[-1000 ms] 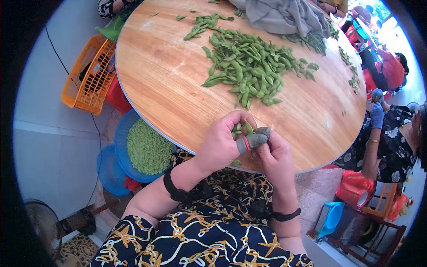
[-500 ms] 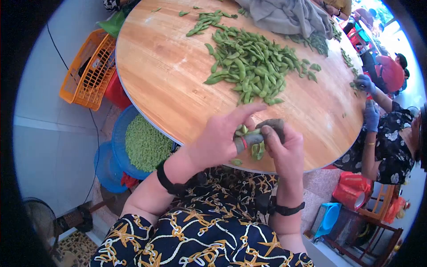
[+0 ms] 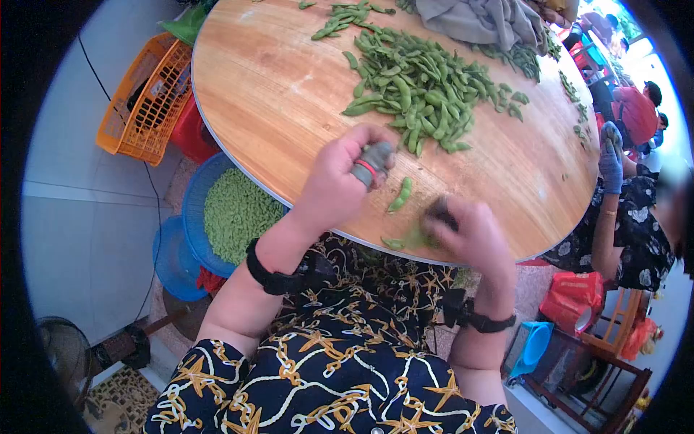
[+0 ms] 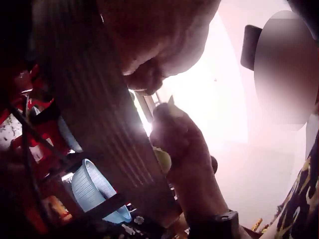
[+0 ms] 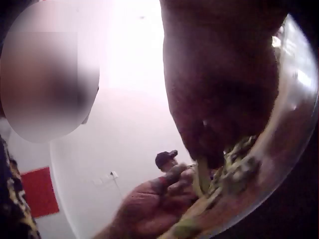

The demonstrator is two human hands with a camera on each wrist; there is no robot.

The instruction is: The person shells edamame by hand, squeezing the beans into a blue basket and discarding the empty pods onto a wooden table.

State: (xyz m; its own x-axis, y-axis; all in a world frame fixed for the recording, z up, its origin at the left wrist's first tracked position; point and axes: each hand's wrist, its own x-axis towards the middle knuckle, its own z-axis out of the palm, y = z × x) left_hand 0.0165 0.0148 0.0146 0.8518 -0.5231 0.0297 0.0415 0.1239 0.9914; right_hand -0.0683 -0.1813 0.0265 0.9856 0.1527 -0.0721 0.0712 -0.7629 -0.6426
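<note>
Broadly, a round wooden tabletop (image 3: 267, 130) fills the head view, with a loose heap of green pods (image 3: 419, 87) on its far half. Nearer the person, two hands face each other at the near edge. The left grip (image 3: 345, 172) has its fingers curled inward; whether anything is inside them cannot be told. The right grip (image 3: 471, 228) is blurred, its fingers bent toward the left, with a green smear beside them, so whether it holds something cannot be told either. Smaller still, one single pod (image 3: 400, 196) lies on the wood in the gap between the grips, apart from the heap. It is to the right of the left fingertips and closer to the body, and to the left of the right fingertips; the left looks slightly nearer. Its long axis points away from the person, far end leaning right, so fingers coming from the right would probably meet it crosswise.
</note>
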